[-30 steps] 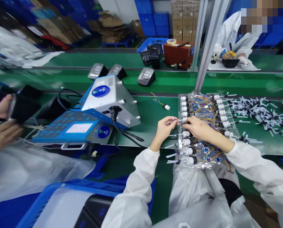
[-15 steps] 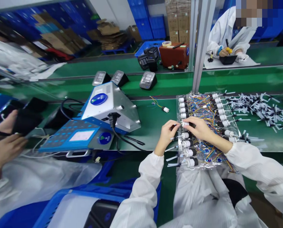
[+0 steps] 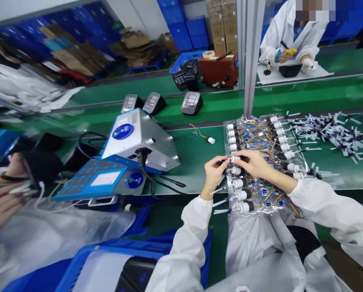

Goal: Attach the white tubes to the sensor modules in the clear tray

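Observation:
A clear plastic tray (image 3: pixel 303 165) on the green bench holds two rows of small white-capped motors (image 3: pixel 241 194) with coloured wires (image 3: pixel 258 136). My left hand (image 3: pixel 213 172) is pinched on a thin white tube at the tray's left edge. My right hand (image 3: pixel 254 163) lies over the left row, fingers closed on one motor's white cap (image 3: pixel 234 158). The two hands meet at that motor. Both arms wear white sleeves.
A blue and silver test machine (image 3: pixel 132 146) stands left of the tray, with black cables. Loose white and black tubes (image 3: pixel 333 134) lie at right. A lone motor (image 3: pixel 211 140) rests behind. Black display units (image 3: pixel 191 102) sit on the belt. A neighbour's hands (image 3: pixel 1 202) work at left; another person sits opposite.
My view has drifted, so the scene sits lower and left. My hands stayed together at the tray's left row, shifting slightly toward me along it.

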Demonstrator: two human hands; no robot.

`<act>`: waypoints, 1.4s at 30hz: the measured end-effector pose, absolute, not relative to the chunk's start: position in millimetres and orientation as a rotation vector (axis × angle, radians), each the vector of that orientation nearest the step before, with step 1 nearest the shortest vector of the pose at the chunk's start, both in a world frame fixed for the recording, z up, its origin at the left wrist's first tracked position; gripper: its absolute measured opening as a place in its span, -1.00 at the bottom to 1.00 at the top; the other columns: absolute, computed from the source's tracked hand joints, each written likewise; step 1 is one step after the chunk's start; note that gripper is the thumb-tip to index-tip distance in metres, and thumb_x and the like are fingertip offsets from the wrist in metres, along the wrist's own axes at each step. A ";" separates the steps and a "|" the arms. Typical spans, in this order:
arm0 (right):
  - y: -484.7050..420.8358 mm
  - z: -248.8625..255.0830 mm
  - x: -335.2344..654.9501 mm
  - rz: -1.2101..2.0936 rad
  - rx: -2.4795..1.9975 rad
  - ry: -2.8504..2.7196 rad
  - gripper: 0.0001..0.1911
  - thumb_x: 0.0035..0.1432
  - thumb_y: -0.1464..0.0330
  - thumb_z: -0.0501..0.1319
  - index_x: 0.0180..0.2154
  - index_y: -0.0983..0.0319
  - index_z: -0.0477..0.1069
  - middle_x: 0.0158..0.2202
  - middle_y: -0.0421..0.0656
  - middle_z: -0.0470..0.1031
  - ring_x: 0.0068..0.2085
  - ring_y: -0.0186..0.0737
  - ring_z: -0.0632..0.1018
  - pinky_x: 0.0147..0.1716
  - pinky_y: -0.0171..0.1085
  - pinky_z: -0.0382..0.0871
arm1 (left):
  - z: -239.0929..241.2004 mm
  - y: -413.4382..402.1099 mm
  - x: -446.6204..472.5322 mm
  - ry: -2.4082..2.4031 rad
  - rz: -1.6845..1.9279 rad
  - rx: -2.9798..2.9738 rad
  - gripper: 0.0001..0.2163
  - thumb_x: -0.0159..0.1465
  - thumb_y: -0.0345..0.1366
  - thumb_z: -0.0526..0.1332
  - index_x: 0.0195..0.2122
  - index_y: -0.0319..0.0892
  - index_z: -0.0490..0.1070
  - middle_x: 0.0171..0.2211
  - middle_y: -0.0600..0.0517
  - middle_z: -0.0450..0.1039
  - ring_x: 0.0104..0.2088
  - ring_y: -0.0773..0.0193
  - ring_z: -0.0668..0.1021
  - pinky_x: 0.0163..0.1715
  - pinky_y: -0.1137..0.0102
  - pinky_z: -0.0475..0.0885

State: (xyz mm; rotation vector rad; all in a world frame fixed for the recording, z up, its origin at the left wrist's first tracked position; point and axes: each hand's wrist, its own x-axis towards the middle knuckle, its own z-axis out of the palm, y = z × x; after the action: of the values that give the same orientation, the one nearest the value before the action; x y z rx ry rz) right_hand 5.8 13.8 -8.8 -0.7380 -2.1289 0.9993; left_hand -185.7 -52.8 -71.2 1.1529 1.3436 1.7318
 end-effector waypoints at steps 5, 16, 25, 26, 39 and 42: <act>15.0 -8.4 6.2 1.016 -0.724 -2.124 -0.74 0.34 0.25 0.29 -0.01 0.15 0.64 -0.02 -0.11 0.69 0.00 -0.09 0.69 0.07 -0.13 0.53 | -71.4 -54.6 -185.4 1.334 1.713 1.201 -0.83 0.16 -0.20 0.50 -0.30 -0.16 0.69 -0.30 -0.07 0.66 -0.25 0.21 0.66 -0.17 0.34 0.55; 13.9 -9.0 6.7 1.037 -0.706 -2.130 -0.74 0.34 0.24 0.29 -0.01 0.15 0.64 -0.01 -0.12 0.69 0.00 -0.09 0.69 0.05 -0.14 0.53 | -70.7 -55.4 -184.7 1.361 1.709 1.210 -0.84 0.16 -0.20 0.49 -0.32 -0.16 0.66 -0.31 -0.06 0.65 -0.26 0.21 0.65 -0.18 0.32 0.55; 13.7 -12.3 6.8 0.994 -0.692 -2.181 -0.74 0.34 0.25 0.31 0.00 0.14 0.65 -0.02 -0.12 0.69 -0.02 -0.11 0.69 0.02 -0.17 0.53 | -74.2 -54.9 -181.6 1.336 1.762 1.201 -0.90 0.16 -0.26 0.50 -0.35 -0.15 0.67 -0.35 -0.03 0.63 -0.29 0.26 0.61 -0.22 0.35 0.50; 13.7 -13.2 6.6 0.980 -0.697 -2.182 -0.75 0.34 0.26 0.31 0.00 0.15 0.65 -0.02 -0.12 0.69 -0.02 -0.11 0.70 0.02 -0.18 0.53 | -75.0 -54.7 -181.5 1.315 1.771 1.212 -0.91 0.16 -0.27 0.50 -0.36 -0.14 0.67 -0.36 -0.02 0.62 -0.30 0.27 0.61 -0.22 0.36 0.50; 13.1 -13.0 4.7 0.812 -0.649 -2.296 -0.76 0.33 0.36 0.31 -0.01 0.23 0.65 -0.12 -0.06 0.70 -0.13 -0.14 0.67 -0.06 -0.19 0.51 | -69.2 -57.9 -185.1 1.270 1.789 1.482 -0.99 0.22 -0.33 0.46 -0.33 -0.11 0.69 -0.40 -0.01 0.64 -0.38 0.27 0.60 -0.30 0.33 0.51; 12.8 -13.3 4.0 0.801 -0.615 -2.327 -0.76 0.34 0.38 0.30 -0.01 0.24 0.65 -0.13 -0.05 0.70 -0.12 -0.13 0.66 -0.05 -0.19 0.50 | -60.4 -60.2 -193.2 1.267 1.697 1.689 -0.92 0.26 -0.39 0.42 -0.27 -0.09 0.71 -0.38 -0.02 0.65 -0.38 0.27 0.60 -0.32 0.34 0.50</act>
State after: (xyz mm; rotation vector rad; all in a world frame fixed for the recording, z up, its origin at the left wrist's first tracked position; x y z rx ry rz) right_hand 4.0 12.8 -13.3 -0.6151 -2.3274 0.8006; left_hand -193.2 -60.2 -60.4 1.6886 1.2668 1.6968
